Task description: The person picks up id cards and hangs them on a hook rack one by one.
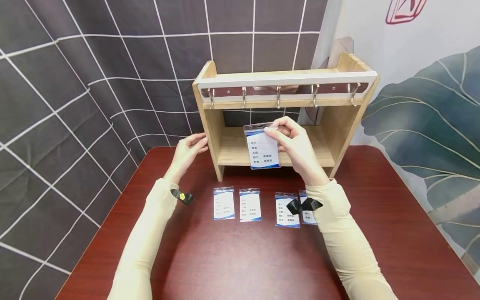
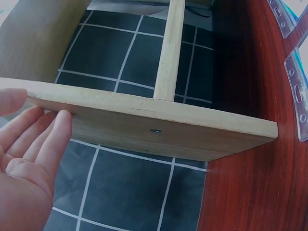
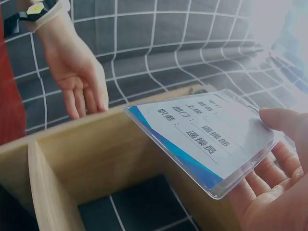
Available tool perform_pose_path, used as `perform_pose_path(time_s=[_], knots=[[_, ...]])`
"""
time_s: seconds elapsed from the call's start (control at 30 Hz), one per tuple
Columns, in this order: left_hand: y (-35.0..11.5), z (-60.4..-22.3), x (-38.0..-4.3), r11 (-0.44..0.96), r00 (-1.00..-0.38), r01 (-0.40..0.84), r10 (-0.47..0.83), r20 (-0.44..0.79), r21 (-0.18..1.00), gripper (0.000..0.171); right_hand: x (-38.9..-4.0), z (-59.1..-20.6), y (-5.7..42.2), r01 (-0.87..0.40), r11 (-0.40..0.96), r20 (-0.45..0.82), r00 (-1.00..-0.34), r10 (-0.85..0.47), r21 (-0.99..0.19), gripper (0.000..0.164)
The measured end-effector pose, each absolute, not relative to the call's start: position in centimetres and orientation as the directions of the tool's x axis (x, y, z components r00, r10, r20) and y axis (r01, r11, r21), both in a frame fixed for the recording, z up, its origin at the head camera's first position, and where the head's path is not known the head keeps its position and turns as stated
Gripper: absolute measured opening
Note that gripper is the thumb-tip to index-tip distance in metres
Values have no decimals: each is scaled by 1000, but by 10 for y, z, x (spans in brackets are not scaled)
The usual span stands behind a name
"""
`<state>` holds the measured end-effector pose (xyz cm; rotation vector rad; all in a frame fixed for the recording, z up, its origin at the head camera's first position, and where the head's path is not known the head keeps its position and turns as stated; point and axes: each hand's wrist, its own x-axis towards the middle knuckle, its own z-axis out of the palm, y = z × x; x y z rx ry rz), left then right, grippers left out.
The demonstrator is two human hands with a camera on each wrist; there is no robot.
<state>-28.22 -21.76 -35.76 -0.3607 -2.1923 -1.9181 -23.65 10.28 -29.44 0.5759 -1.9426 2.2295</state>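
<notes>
My right hand (image 1: 294, 143) pinches a clear-sleeved name badge (image 1: 262, 151) by its slotted top edge, thumb in front and fingers behind. The badge hangs upright before the opening of a wooden shelf (image 1: 311, 156), below its row of metal hooks (image 1: 278, 96). In the right wrist view the printed face and blue corner of the badge (image 3: 192, 139) show clearly. My left hand (image 1: 188, 154) rests its fingertips against the outer face of the shelf's left side panel (image 2: 144, 127), fingers nearly straight and thumb by the panel's front edge.
Several more badges lie on the red-brown table (image 1: 210, 258) in front of the shelf: two at left, a badge (image 1: 250, 206) among them, and two at right, a badge (image 1: 286, 212) partly overlapped by my right wrist strap. A dark grid-patterned curtain (image 1: 150, 54) hangs behind.
</notes>
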Motion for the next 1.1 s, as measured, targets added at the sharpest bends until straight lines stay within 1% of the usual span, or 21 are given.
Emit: perform_pose_path(time_s=[0.13, 0.47, 0.6, 0.67, 0.83, 0.93, 1.1], knots=[[-217, -360, -284, 102, -951, 310, 48, 307, 945, 40, -239, -292, 82, -365, -206, 399, -903, -158, -908, 12], [-216, -361, -284, 73, -948, 317, 53, 314, 946, 39, -247, -294, 46, -390, -208, 421, -897, -136, -897, 4], [-218, -362, -285, 114, -948, 318, 41, 315, 941, 39, -252, -296, 33, -363, -220, 398, -907, -141, -905, 5], [-219, -362, -285, 164, -946, 323, 30, 322, 932, 38, -253, -296, 28, -348, -219, 382, -913, -140, -912, 6], [-219, -362, -285, 265, -937, 342, 19, 350, 902, 37, -258, -295, 19, -345, -211, 375, -919, -124, -914, 14], [-219, -361, -283, 268, -936, 344, 25, 350, 900, 37, -260, -294, 13, -348, -218, 378, -918, -119, -912, 15], [-218, -361, -284, 223, -935, 350, 30, 353, 910, 35, -263, -292, 3, -345, -246, 382, -916, -121, -906, 14]])
